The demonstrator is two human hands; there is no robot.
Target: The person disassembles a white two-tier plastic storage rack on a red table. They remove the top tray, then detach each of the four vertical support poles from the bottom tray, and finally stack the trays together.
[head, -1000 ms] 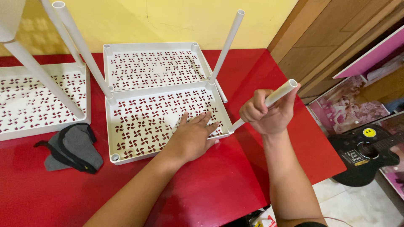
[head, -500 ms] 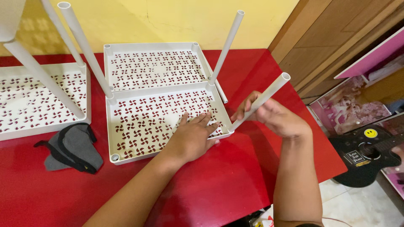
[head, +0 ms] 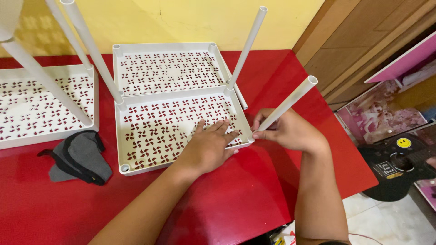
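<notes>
On the red table (head: 236, 199), a white tray (head: 159, 131) with a pinwheel pattern lies flat under the left hand (head: 206, 147), whose open palm presses it down near the right front corner. The right hand (head: 288, 131) pinches the foot of a white tube (head: 288, 103) standing tilted in that corner. The step looks best done by straightening the tube over its socket, then pushing down while the tray stays pinned.
</notes>
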